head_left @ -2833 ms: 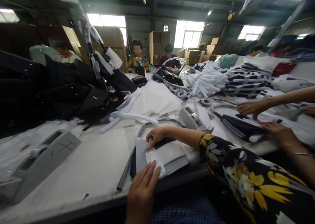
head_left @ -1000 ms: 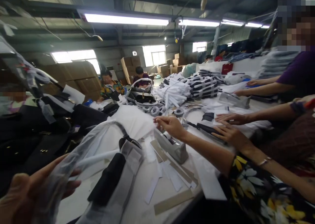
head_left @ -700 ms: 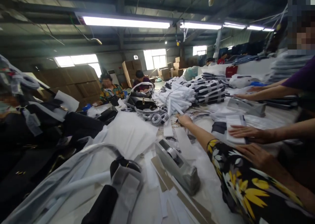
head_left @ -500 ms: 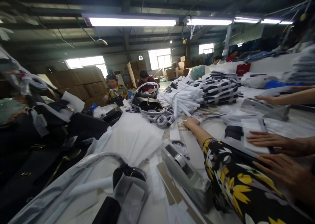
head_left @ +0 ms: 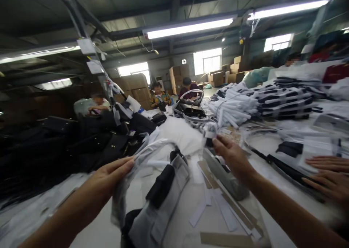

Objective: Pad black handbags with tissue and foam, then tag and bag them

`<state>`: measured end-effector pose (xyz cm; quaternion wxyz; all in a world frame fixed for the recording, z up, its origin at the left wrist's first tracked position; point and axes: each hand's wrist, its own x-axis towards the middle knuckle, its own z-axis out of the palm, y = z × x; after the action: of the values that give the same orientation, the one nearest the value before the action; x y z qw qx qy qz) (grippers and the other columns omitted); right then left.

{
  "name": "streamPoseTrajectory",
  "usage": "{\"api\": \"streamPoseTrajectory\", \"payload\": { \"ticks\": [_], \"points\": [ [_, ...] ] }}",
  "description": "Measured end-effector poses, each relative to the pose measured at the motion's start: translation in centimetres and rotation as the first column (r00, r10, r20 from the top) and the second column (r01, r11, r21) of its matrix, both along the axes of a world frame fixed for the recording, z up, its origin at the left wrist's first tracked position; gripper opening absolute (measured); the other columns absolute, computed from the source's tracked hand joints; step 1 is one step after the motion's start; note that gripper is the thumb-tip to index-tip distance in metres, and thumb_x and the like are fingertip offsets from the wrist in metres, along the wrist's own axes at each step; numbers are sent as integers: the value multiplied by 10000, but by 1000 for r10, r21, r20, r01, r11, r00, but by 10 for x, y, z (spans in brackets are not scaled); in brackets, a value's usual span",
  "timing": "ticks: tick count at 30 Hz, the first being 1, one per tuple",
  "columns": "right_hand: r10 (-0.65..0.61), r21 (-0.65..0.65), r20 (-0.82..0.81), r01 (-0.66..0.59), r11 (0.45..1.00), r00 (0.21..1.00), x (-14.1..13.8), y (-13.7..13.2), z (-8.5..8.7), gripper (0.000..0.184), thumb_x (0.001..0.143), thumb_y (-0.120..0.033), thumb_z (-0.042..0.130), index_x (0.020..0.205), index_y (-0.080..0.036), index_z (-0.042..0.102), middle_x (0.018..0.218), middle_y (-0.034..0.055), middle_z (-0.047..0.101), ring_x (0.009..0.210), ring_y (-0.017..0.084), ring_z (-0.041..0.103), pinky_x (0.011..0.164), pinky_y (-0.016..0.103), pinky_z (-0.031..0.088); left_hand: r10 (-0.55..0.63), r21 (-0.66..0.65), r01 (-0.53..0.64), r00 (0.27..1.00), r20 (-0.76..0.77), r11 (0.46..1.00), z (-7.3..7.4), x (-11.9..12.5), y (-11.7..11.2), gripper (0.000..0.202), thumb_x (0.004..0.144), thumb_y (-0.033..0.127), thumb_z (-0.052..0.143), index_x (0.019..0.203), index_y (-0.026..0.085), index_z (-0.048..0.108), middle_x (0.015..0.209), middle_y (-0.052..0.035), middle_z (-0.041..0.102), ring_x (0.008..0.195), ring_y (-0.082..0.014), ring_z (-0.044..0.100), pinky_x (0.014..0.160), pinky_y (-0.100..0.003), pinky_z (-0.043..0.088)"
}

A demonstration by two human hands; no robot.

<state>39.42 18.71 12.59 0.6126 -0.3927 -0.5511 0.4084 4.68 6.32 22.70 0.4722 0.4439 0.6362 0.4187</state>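
Observation:
My left hand [head_left: 109,177] grips the clear plastic wrapping around a curved handle [head_left: 152,148] of a black bag [head_left: 160,190] and holds it above the table. Grey wrapping covers the bag's lower part. My right hand [head_left: 231,155] is closed in a pinch on a small white-wrapped piece [head_left: 210,131], raised just beyond a grey tape dispenser [head_left: 226,175]. Paper and card strips [head_left: 218,208] lie on the white table [head_left: 191,204] under my right forearm.
Black bags [head_left: 81,142] are piled at the left. White wrapped rolls [head_left: 234,108] and striped stacks [head_left: 289,95] fill the back right. A co-worker's two hands [head_left: 327,175] rest on a black strap at the right. Other people sit at the far end near cardboard boxes [head_left: 177,75].
My right hand has drawn back from its far reach on the table and now holds a small wrapped piece up. My left hand has come into view holding the wrapped bag handle.

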Motion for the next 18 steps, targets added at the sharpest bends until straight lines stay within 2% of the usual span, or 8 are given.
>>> {"api": "streamPoseTrajectory", "payload": {
  "ticks": [3,4,6,8,11,15,18],
  "points": [
    [273,-84,-138,-286,955,952,-62,-79,6,485,800,-511,730,1117,-146,689,867,35,653,635,99,474,602,235,422,-65,65,62,997,42,996,10,12,0,613,628,539,855,1142,231,727,1032,-60,757,935,-222,690,775,-267,550],
    [346,-102,-188,-369,924,919,-81,-96,7,470,799,-500,737,1100,-142,692,890,45,663,647,101,490,613,239,431,-86,93,83,996,31,992,11,16,0,603,632,524,859,1135,218,731,1018,-68,759,936,-221,687,758,-257,544],
    [409,-119,-302,-460,880,861,-116,-115,10,459,786,-491,754,1065,-133,691,865,47,666,650,102,518,614,239,440,-124,139,123,992,-3,983,12,23,-1,576,637,500,863,1114,202,740,995,-78,762,916,-217,684,737,-252,536],
    [408,-115,-390,-484,868,825,-142,-120,13,473,755,-484,786,1043,-125,678,813,36,656,638,102,540,600,234,447,-160,187,164,986,-38,969,13,27,-4,557,641,482,863,1102,191,744,989,-83,762,880,-214,683,729,-262,532],
    [381,-101,-439,-466,879,814,-167,-117,21,487,704,-481,827,994,-124,667,791,24,653,623,100,567,586,229,473,-170,262,182,983,-67,948,15,30,-8,528,630,465,870,1056,175,753,989,-83,760,850,-206,681,746,-272,527],
    [357,-108,-481,-458,882,801,-181,-113,29,477,655,-475,860,934,-143,661,816,20,671,616,108,609,602,254,534,-129,318,147,989,-76,937,15,28,-9,537,581,458,895,1010,172,744,974,-66,753,834,-189,673,768,-275,517],
    [373,-82,-539,-488,869,755,-183,-114,31,458,636,-429,882,921,-151,657,810,23,691,629,121,641,634,270,556,-111,346,140,989,-102,928,14,26,-8,564,567,485,895,996,164,721,927,-56,737,793,-181,660,726,-272,506]
  ]
}}
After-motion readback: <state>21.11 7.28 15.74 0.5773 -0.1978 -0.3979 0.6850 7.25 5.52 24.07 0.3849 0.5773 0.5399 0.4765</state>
